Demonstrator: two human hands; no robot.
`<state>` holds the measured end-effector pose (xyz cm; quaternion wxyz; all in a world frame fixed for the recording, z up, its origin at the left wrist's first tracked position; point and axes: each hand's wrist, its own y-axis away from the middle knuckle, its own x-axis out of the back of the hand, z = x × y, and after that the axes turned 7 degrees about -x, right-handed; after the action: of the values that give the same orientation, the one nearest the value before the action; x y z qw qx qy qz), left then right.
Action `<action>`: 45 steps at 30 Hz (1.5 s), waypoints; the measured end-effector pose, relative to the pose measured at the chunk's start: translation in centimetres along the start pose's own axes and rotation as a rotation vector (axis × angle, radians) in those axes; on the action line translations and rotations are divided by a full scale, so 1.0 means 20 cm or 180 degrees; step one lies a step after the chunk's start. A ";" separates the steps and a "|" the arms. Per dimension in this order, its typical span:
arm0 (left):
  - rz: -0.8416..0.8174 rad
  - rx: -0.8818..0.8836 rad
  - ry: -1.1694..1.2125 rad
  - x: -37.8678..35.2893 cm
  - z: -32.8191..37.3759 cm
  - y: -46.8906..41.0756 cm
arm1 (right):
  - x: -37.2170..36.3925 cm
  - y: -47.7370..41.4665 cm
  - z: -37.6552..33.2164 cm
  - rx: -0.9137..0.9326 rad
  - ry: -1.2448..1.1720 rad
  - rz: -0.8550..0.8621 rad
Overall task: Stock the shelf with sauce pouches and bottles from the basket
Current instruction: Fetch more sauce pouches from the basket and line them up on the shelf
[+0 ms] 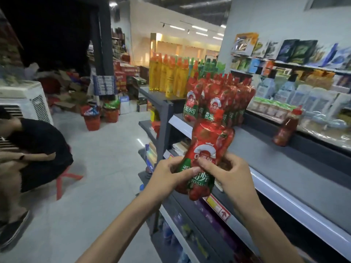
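Both my hands hold one red tomato sauce pouch (208,147) upright in front of the grey shelf (281,168). My left hand (171,177) grips its lower left side, and my right hand (226,171) grips its lower right. Behind it on the shelf top stand several identical red pouches (218,99) in a tight group. A single red sauce bottle (286,128) stands alone further right on the same shelf. The basket near me is not in view.
Yellow and green bottles (171,76) stand at the shelf's far end. Packaged goods (303,95) fill the shelves on the right. A person in black (34,154) crouches on a red stool at the left. Red baskets (92,119) and boxes sit on the floor further back.
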<state>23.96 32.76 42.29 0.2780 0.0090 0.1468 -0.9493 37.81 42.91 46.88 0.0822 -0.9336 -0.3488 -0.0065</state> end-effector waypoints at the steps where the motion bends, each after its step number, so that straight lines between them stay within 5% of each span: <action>1: -0.0076 0.0027 -0.0006 0.04 0.00 -0.06 | -0.03 -0.05 0.00 0.0007 0.0031 0.0114; 10: -0.0150 -0.0401 -0.0009 0.31 -0.15 -0.63 | -0.13 -0.52 0.03 0.0248 0.0015 0.1131; 22: 0.0252 -0.1188 -0.1274 0.40 -0.33 -1.36 | -0.06 -1.09 0.05 0.0872 0.0379 0.2011; 45: 0.0145 -0.1191 -0.1073 0.31 -0.41 -1.69 | -0.17 -1.29 0.23 0.0246 0.1034 0.2854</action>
<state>0.27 58.98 43.09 0.3166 -0.1977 0.2714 -0.8872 18.22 60.61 45.89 0.1650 -0.9752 0.1057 -0.1032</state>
